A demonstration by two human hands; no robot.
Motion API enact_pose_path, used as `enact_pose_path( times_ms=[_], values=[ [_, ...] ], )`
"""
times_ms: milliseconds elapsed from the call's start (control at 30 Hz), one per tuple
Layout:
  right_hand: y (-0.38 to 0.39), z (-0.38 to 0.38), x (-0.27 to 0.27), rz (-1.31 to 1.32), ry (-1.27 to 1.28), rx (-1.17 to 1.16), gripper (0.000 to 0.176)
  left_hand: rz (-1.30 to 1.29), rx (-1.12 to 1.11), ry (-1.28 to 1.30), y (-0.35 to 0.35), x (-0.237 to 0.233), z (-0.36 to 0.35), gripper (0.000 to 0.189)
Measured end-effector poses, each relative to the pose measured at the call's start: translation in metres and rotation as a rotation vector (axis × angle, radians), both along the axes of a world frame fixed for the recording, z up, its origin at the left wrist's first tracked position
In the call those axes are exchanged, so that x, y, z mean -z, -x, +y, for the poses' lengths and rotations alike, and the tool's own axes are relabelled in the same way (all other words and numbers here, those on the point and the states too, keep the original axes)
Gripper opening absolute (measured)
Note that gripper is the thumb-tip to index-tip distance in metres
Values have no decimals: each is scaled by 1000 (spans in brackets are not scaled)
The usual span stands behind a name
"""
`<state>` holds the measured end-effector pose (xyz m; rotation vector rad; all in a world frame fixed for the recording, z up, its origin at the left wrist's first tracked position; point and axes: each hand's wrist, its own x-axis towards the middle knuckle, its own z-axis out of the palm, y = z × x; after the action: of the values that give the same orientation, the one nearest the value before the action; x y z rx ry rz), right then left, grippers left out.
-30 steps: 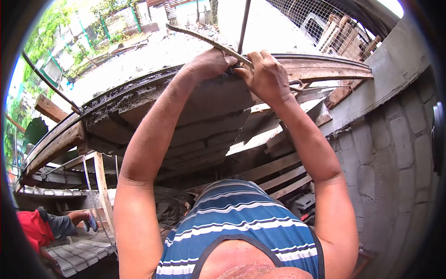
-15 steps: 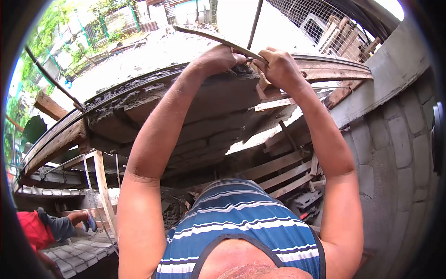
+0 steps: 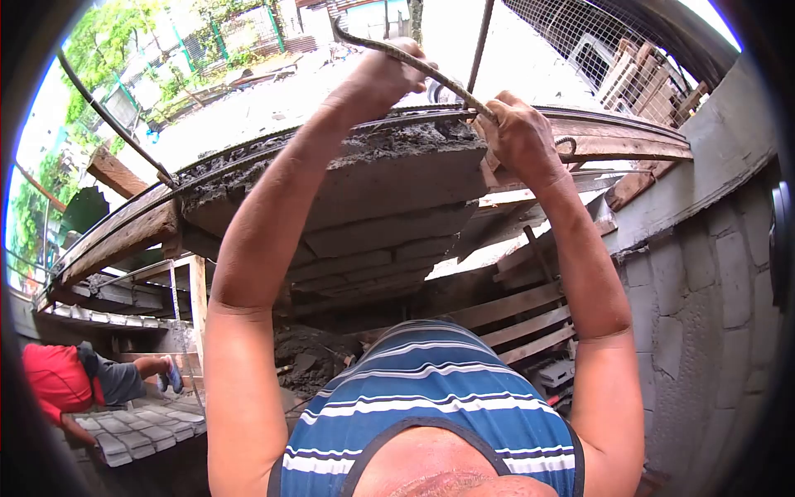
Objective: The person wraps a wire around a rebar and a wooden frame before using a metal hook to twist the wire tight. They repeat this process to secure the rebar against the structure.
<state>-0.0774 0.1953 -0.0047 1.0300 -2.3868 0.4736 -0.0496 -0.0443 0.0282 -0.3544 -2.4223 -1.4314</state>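
A thin, curved steel bar [image 3: 451, 85] slants above the wall, its hooked end at upper left. My right hand [image 3: 523, 137] is closed around its lower end. My left hand [image 3: 377, 83] is by the bar's upper part, fingers curled. The bar passes in front of that hand, and I cannot make out what its fingers pinch. Just below both hands, long rebars [image 3: 331, 132] run along the rough top of a grey block wall [image 3: 397, 182]. An upright steel rod [image 3: 482, 45] rises between my hands, behind the bar.
Wooden planks [image 3: 613, 147] brace the wall's edge on the right, beside a plastered block wall [image 3: 704, 290]. Another upright rod [image 3: 112, 116] stands at left. At lower left a person in a red shirt [image 3: 58, 377] is near stacked blocks [image 3: 141, 431]. Wire mesh [image 3: 571, 41] hangs at upper right.
My left hand has moved up and left, away from my right hand, along the bar. My right hand keeps its hold on the lower end. The view has shifted slightly.
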Motion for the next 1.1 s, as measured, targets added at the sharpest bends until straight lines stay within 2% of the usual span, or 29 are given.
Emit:
enact_pose_path(
  times_ms=[33, 100, 167, 233, 300, 333, 367, 433, 467, 500, 567, 633, 700, 767, 833, 867, 900, 1000, 1100],
  values=[
    [0, 1, 0, -7, -2, 8, 12, 82, 19, -50, 4, 0, -13, 24],
    [2, 2, 3, 5, 31, -16, 13, -8, -202, -29, -15, -30, -20, 21],
    [4, 2, 2, 18, 64, -39, 15, 252, -222, -241, 1, -21, -60, 20],
    [3, 3, 0, -23, 36, -67, 14, 303, -475, -598, 14, -43, -112, 19],
    [3, 4, 1, -32, 58, -72, 14, 510, -542, -703, -2, -70, -115, 19],
    [3, 4, 0, -37, 77, -82, 14, 496, -551, -476, 0, -74, -123, 16],
    [4, 5, -1, -33, 74, -81, 14, 511, -676, -11, -1, -69, -109, 18],
    [6, 6, -3, -113, 91, -78, 14, 58, -543, 505, -12, -55, -101, 21],
    [7, 6, -3, -106, 98, -74, 14, -108, -582, 737, -20, -50, -94, 26],
    [8, 5, -1, -103, 117, -74, 15, -166, -613, 809, -32, -49, -84, 25],
    [7, 4, 1, -100, 145, -61, 15, -264, -468, 752, -45, -41, -74, 31],
    [4, 3, 4, -82, 164, -32, 16, 38, -187, 649, -36, -2, -64, 38],
    [3, 5, 0, -90, 164, -46, 16, 147, -50, 666, -36, 0, -18, 48],
    [4, 4, -5, -88, 145, -36, 17, 348, -21, 850, -13, 14, 6, 60],
    [10, 4, -4, -77, 141, -63, 19, 124, 80, 771, 0, 15, 30, 62],
    [11, 4, -5, -88, 124, -45, 20, -3, 52, 755, -1, 5, 42, 58],
    [13, 5, -7, -101, 108, -23, 21, -1, 52, 757, 4, 6, 39, 58],
    [19, 6, -9, -108, 101, -9, 22, -237, 230, 328, 14, 7, 29, 46],
    [13, 6, -16, -223, 99, 33, 25, -265, 217, 221, 21, 19, 25, 42]
  ],
)
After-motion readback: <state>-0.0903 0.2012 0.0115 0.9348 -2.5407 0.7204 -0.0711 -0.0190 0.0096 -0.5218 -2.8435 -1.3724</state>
